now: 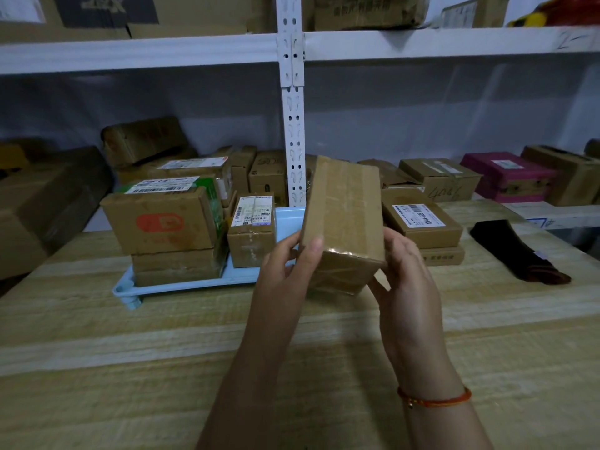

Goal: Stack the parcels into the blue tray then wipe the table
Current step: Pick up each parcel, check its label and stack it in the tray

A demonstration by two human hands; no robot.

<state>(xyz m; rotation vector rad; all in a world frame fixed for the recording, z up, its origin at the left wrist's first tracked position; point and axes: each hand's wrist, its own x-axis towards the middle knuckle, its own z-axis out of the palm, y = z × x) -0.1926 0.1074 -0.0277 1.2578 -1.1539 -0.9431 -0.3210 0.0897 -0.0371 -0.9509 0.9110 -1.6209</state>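
Wooden table [130,352], shelving behind. Both hands, left [285,274] and right [406,280], grip taped parcel [344,216] aloft, long axis toward 12. Blue tray [181,285] at 10 o'clock; left hand nearer.

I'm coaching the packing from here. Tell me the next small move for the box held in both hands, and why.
Probably carry the taped cardboard box a little left and lower it into the blue tray. Both the left hand and right hand grip it above the table, and the tray's right part, beside the small labelled parcel, looks free.
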